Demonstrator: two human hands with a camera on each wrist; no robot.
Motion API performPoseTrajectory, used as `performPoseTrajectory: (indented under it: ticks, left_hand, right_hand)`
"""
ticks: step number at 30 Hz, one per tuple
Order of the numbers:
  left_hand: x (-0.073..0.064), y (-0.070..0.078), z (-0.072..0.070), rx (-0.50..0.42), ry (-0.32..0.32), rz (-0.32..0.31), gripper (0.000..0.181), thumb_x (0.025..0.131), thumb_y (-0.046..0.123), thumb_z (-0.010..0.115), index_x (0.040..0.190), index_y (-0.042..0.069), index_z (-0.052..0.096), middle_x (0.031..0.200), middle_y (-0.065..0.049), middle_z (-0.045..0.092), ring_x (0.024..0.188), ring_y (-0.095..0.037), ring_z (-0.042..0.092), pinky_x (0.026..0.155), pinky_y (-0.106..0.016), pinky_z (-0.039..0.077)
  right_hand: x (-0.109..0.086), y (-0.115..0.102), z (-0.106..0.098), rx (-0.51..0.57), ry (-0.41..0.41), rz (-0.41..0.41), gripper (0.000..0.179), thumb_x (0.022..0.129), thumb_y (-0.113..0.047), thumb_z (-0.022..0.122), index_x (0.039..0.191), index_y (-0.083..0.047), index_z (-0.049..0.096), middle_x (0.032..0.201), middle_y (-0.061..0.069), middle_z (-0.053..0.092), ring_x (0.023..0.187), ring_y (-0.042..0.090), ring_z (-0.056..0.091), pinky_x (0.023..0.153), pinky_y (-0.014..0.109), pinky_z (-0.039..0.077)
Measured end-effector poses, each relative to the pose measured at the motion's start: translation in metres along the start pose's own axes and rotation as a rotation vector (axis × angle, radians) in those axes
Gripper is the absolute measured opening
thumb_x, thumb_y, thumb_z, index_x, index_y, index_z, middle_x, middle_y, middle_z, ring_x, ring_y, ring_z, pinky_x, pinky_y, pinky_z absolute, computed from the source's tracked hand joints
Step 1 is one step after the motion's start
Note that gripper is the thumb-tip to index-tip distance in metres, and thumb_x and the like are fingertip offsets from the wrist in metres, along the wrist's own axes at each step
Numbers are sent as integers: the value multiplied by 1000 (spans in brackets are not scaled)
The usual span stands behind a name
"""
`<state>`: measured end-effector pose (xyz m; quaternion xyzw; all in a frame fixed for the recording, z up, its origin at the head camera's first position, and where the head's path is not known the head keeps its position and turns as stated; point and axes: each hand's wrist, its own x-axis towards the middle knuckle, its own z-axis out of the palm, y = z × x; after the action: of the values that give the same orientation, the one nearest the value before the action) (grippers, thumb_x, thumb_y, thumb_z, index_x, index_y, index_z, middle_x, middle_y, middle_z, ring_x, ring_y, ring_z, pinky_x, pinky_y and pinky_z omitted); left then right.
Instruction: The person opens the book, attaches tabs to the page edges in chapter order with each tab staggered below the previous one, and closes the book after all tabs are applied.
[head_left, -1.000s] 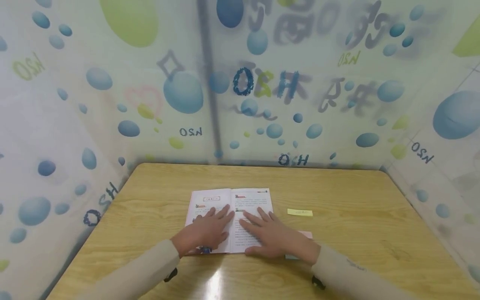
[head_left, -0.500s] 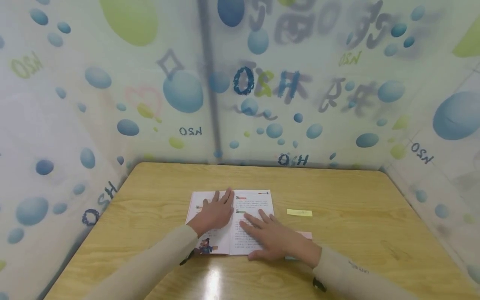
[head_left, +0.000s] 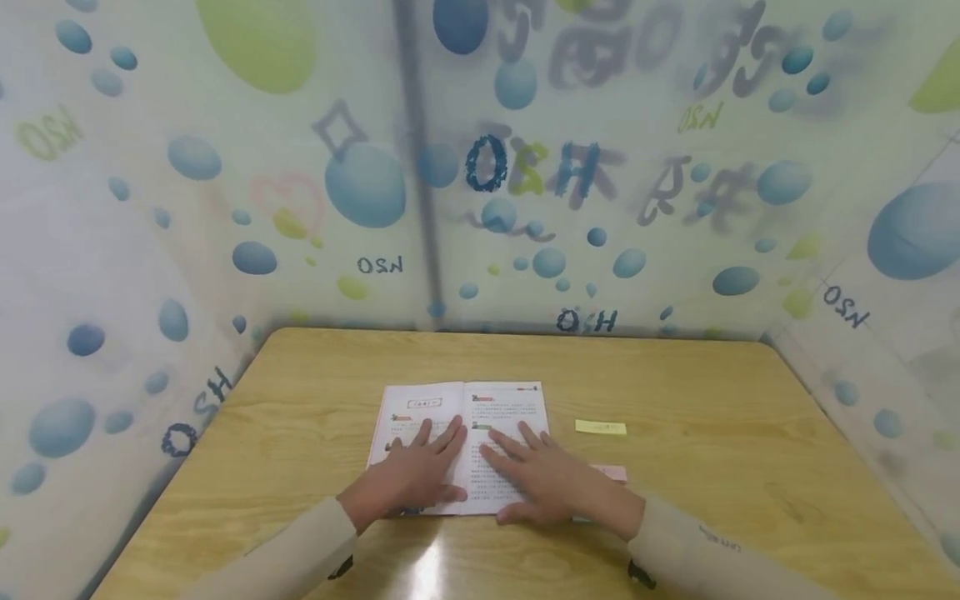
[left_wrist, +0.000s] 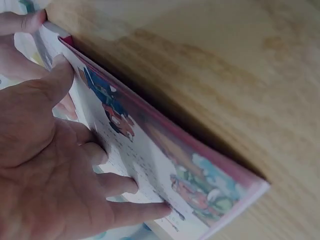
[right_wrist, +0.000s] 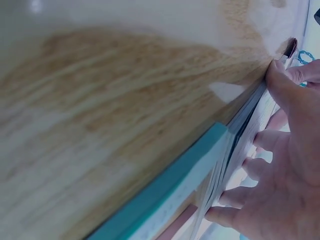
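Observation:
An open book (head_left: pixel 506 492) with printed text and small colour pictures lies on the wooden table. On its left page my left hand (head_left: pixel 408 473) rests with fingers spread, the fingertips near the fold. My right hand (head_left: pixel 551 479) lies spread on the right page, its thumb by the lower edge. In the left wrist view, the left fingers (left_wrist: pixel 120 184) touch the page beside a cartoon picture. The right wrist view shows the right thumb (right_wrist: pixel 281 82) at the book's edge and the other fingertips on the page.
Right of the book lies a yellow paper strip (head_left: pixel 600 427). Nearer, a pink strip (head_left: pixel 611 473) and a teal strip (right_wrist: pixel 165 190) lie beside the book, partly behind the right wrist in the head view. A patterned curtain wall (head_left: pixel 600 208) rises behind the table.
My left hand slid up the left page by the fold, then came back down toward the lower part. The right hand has stayed nearly in place on the right page.

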<state>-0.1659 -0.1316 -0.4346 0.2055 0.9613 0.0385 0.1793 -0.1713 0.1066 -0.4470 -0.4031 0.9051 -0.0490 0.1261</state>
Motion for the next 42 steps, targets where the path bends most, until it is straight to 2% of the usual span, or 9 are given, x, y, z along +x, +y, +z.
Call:
performPoseTrajectory:
  ticks: [3, 11, 16, 20, 24, 27, 33, 36, 42]
  left_hand:
    - [-5, -3, 4, 9, 10, 30, 91, 93, 60, 62, 162, 12, 26, 167, -5, 16, 147, -45, 19, 105, -74, 28]
    - [-20, -9, 6, -54, 17, 107, 89, 94, 56, 63, 161, 11, 26, 167, -5, 17, 148, -45, 17, 108, -74, 21]
    - [-22, -11, 3, -44, 41, 141, 84, 97, 53, 61, 161, 9, 28, 167, -6, 18, 147, -45, 19, 108, -72, 25]
    - [-23, -12, -1, -21, 77, 170, 73, 99, 43, 64, 157, 7, 37, 165, -9, 25, 146, -44, 25, 109, -67, 29]
    - [-23, -11, -8, -14, 186, 213, 56, 99, 26, 67, 148, 5, 50, 158, -13, 38, 143, -42, 34, 110, -64, 31]
    - [-23, -10, -13, -31, 265, 250, 49, 97, 18, 69, 142, 3, 56, 152, -17, 45, 140, -42, 39, 110, -61, 33]
    - [-17, -5, -13, -19, 391, 331, 43, 95, 15, 72, 134, 1, 59, 141, -17, 55, 131, -35, 50, 110, -51, 38]
    - [-13, -2, -12, -26, 426, 349, 42, 95, 15, 71, 134, 3, 60, 139, -14, 58, 129, -31, 53, 109, -47, 40]
    - [-10, 6, -9, -44, 424, 358, 42, 94, 16, 71, 133, 4, 61, 137, -14, 59, 127, -31, 55, 108, -46, 41]
  right_hand:
    - [-1, -1, -1, 8, 4, -4, 87, 94, -65, 56, 163, -20, 26, 167, 8, 18, 146, 50, 17, 112, 66, 24]
    - [-2, -4, 6, 23, 29, 1, 87, 95, -67, 53, 163, -19, 26, 167, 8, 17, 147, 49, 15, 112, 66, 22]
    - [-3, -3, 5, 22, 26, 14, 87, 96, -66, 52, 163, -20, 23, 168, 7, 14, 148, 47, 13, 114, 65, 20]
    - [-5, 3, 2, 67, 21, -19, 87, 96, -65, 53, 163, -20, 23, 168, 7, 14, 149, 45, 12, 116, 62, 18]
    - [-12, 19, -4, 204, 47, -50, 81, 98, -61, 54, 161, -15, 31, 166, 8, 22, 150, 38, 16, 118, 54, 20]
    - [-22, 36, -9, 308, 94, -25, 73, 101, -56, 54, 157, -12, 39, 164, 7, 29, 150, 30, 22, 117, 50, 25]
    - [-44, 69, -14, 350, 285, 1, 55, 103, -31, 63, 146, -1, 50, 151, 17, 46, 140, 34, 41, 112, 52, 35]
    - [-54, 84, -14, 345, 335, 44, 50, 101, -23, 66, 143, 1, 53, 146, 18, 51, 135, 35, 47, 109, 52, 39]
    - [-67, 101, -12, 366, 361, 106, 43, 99, -17, 69, 136, 0, 58, 138, 16, 57, 130, 36, 52, 105, 54, 43]
